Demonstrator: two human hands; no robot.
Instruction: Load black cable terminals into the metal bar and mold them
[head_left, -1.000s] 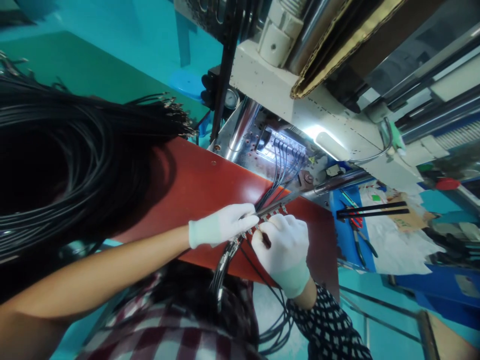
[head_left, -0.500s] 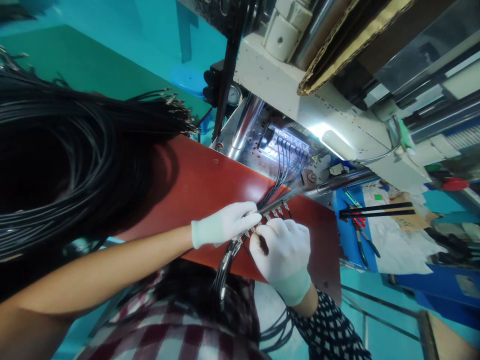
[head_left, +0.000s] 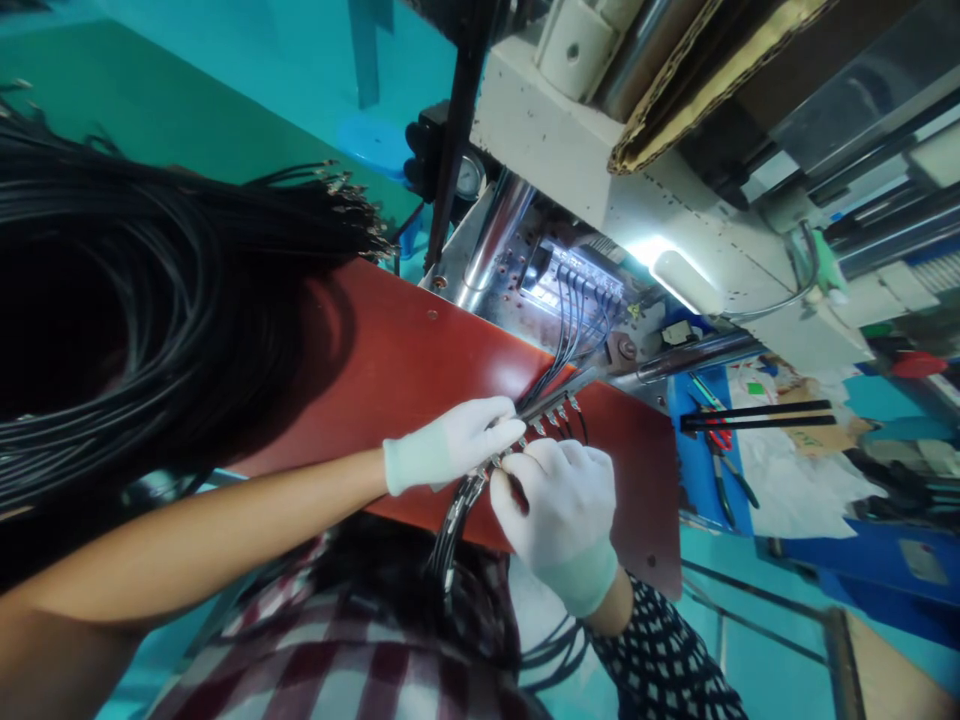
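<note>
My left hand (head_left: 472, 440), in a white glove, is closed on one end of a narrow metal bar (head_left: 556, 397) above the red board. Small metal cable ends (head_left: 561, 411) stick out in a row along the bar's near side. My right hand (head_left: 559, 515), gloved too, is curled beside that row, its thumb and forefinger pinched on a black cable end next to my left fingertips; the pinch point is partly hidden. A bundle of black cables (head_left: 452, 540) with metal tips hangs below my left hand over the board's near edge.
Behind the red board (head_left: 420, 350) stands a press (head_left: 540, 120) with a lit mould (head_left: 574, 285), black cables running out of it. A large coil of black cables (head_left: 150, 250) lies at left. Pliers (head_left: 721, 485) lie on a blue surface at right.
My right hand has shifted slightly left, closer to my left fingertips. More of the cable ends along the bar show now. My left hand stays almost in place; the view has moved slightly.
</note>
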